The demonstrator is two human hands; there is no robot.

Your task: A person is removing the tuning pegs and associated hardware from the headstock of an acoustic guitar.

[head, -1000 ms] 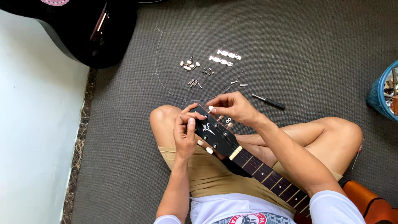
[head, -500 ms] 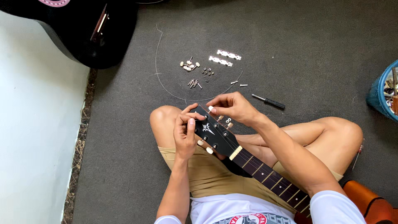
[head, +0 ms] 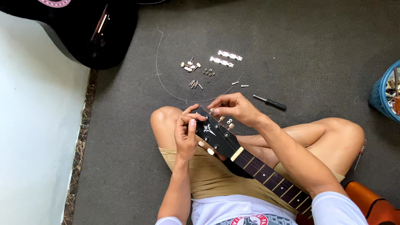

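A black guitar headstock (head: 216, 135) is held over the lap of a person seated cross-legged on grey carpet (head: 316, 50). Its long axis runs diagonally: the tip points to the far left, towards the raised knee, while the fretted neck (head: 271, 177) runs back to the near right, where an orange-brown guitar body (head: 368, 204) is seen at the frame's corner. A small white emblem is inlaid on the headstock face, and pale tuner buttons stick out along both of its edges. The left hand (head: 186, 135) is curled against the left side of the headstock tip, fingers pressed together, with the thumb laid flat on the black face. The right hand (head: 235, 109) is arched over the far edge, its fingertips bunched in a pinch at a tuner post; whatever small part is pinched cannot be made out. On the carpet beyond the hands, a cluster of loose tuner pegs and screws (head: 192, 66) lies at the left, two pale metal tuner plates (head: 225, 58) lie just to its right, and a curved loose string (head: 160, 75) arcs around them. A small black-handled screwdriver (head: 271, 102) lies just right of the right hand. A second black guitar (head: 91, 29) rests at the far left, and a blue basket (head: 381, 93) stands at the right edge.
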